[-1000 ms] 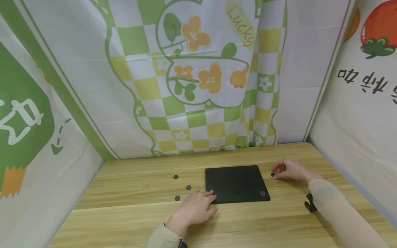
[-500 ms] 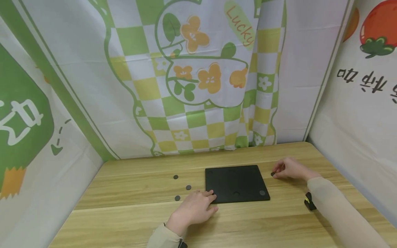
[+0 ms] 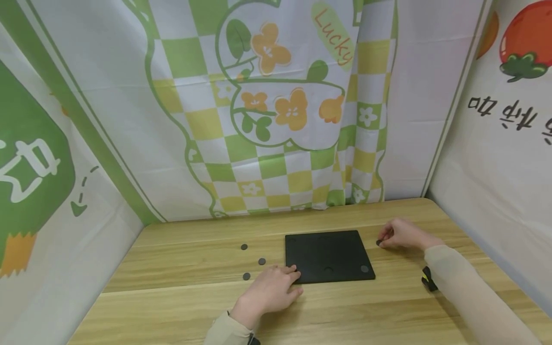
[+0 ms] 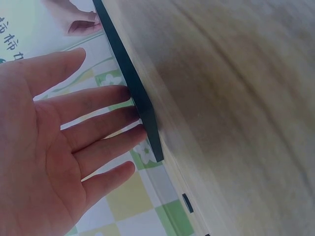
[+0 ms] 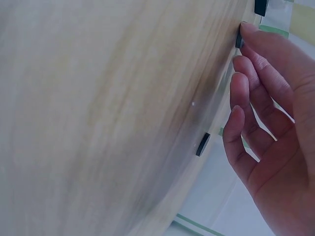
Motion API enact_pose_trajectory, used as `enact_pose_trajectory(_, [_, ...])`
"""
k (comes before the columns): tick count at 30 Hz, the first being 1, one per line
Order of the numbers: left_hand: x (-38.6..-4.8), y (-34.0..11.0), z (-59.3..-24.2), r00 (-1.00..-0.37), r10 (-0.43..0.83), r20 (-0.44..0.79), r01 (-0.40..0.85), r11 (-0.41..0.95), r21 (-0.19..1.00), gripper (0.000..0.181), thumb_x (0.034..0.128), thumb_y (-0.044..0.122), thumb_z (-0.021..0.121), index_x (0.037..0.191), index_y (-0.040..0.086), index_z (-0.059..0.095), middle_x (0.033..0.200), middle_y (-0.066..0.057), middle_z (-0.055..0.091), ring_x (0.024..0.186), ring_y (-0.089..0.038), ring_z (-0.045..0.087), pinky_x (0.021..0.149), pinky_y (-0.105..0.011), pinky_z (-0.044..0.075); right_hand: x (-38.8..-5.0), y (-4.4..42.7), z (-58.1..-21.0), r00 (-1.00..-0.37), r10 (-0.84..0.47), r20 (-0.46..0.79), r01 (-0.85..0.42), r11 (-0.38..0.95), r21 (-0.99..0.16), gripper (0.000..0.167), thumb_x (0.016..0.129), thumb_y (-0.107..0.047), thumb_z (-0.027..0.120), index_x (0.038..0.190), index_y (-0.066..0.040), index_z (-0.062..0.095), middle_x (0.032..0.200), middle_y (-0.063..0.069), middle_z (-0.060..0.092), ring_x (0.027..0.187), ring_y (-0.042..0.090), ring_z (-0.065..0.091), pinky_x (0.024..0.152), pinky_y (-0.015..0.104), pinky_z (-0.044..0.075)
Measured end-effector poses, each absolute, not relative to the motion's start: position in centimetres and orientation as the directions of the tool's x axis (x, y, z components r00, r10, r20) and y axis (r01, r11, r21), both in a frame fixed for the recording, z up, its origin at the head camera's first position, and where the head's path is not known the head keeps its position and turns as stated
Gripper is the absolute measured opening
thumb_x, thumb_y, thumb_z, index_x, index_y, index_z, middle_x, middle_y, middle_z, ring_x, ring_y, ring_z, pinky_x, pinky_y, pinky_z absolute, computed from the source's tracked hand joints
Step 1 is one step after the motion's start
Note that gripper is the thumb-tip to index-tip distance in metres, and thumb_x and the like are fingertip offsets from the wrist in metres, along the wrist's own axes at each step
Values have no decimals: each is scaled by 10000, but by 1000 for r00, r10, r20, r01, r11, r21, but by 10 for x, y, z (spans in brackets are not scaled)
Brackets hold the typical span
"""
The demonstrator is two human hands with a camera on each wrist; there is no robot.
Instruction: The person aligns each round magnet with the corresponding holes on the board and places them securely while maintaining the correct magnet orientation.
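A black rectangular board with shallow round recesses lies on the wooden table. One dark disc sits at its near right corner. My left hand rests its fingertips on the board's near left corner, with fingers straight, as the left wrist view also shows. Right of the board, my right hand pinches a small black disc between thumb and index finger, low at the table surface. The other fingers curl loosely. Another black disc lies on the table beside that hand, hidden from the head view.
Left of the board are three loose dark discs on the table. A patterned cloth hangs along the back edge, and printed cloth walls stand at both sides.
My right hand has shifted very slightly left with the disc between its fingertips. The left hand and the board have stayed in place.
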State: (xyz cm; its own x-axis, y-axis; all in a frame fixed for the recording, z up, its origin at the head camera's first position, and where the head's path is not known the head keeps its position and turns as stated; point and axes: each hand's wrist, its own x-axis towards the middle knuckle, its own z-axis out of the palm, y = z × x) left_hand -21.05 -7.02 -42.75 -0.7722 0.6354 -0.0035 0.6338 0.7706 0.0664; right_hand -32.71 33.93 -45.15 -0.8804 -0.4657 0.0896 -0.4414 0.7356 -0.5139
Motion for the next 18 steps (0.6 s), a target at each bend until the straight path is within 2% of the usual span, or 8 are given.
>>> enact_pose_trajectory(18, [-210, -70, -426, -772, 635, -9, 634, 771, 62, 452, 944, 445, 521, 1277, 151, 611, 1345, -41, 570, 1203, -214, 568, 1043, -408, 432, -330, 336, -451, -890, -447, 86, -433, 776, -459, 135, 735, -227, 793, 783, -121, 726, 710, -81, 677, 616, -24, 558, 560, 173, 476])
